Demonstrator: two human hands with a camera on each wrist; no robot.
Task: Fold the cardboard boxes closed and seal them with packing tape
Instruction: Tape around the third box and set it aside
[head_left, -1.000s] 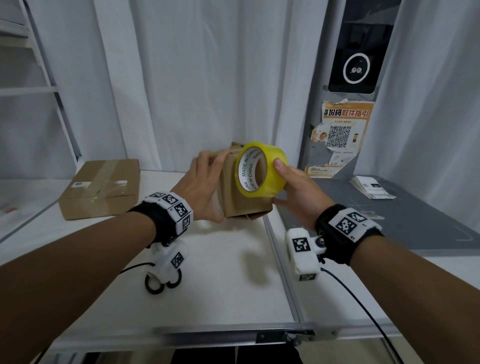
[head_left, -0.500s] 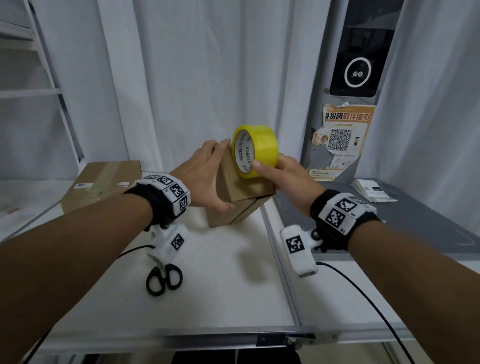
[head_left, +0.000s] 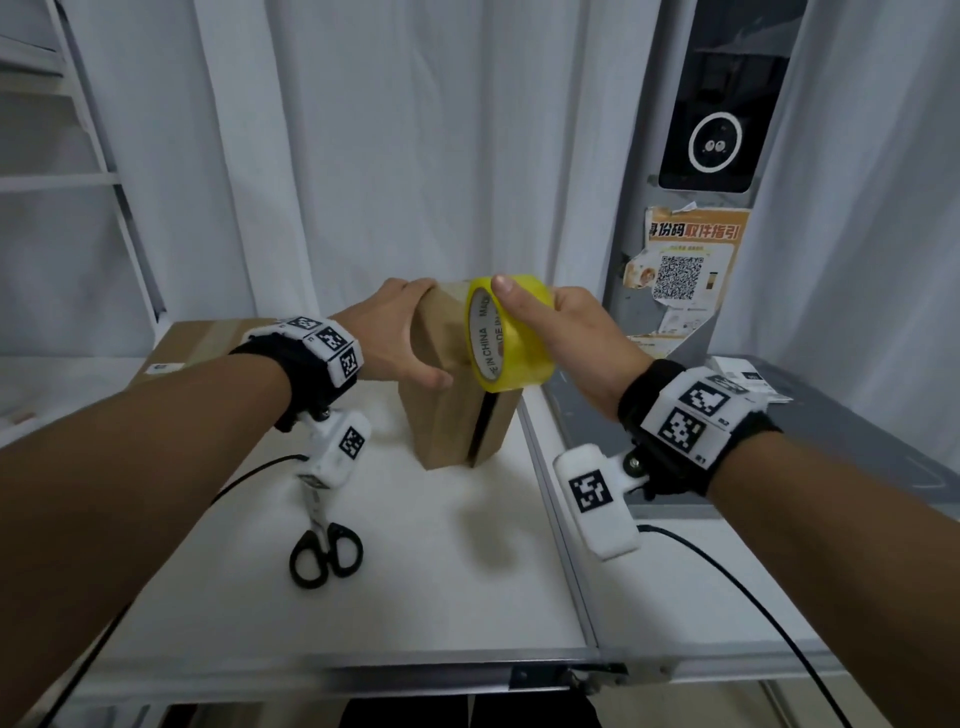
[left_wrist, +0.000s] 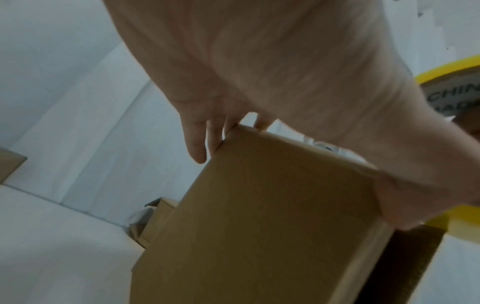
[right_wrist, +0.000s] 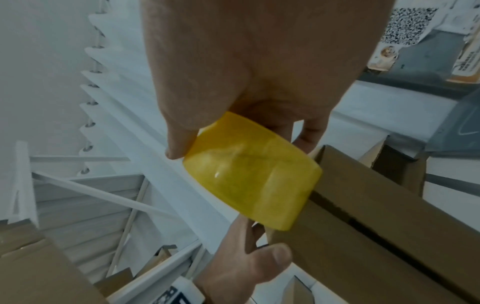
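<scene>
At frame centre of the head view, a brown cardboard box (head_left: 457, 410) standing on end on the white surface (head_left: 441, 571), gripped at its top by the left hand (head_left: 400, 338), thumb in front and fingers (left_wrist: 197, 142) curled over the far edge. Against its upper right, a yellow tape roll (head_left: 511, 332) pinched in the right hand (head_left: 576, 338). Lower left, black scissors (head_left: 324, 556); at mid left, a second, taped box (head_left: 192, 348).
</scene>
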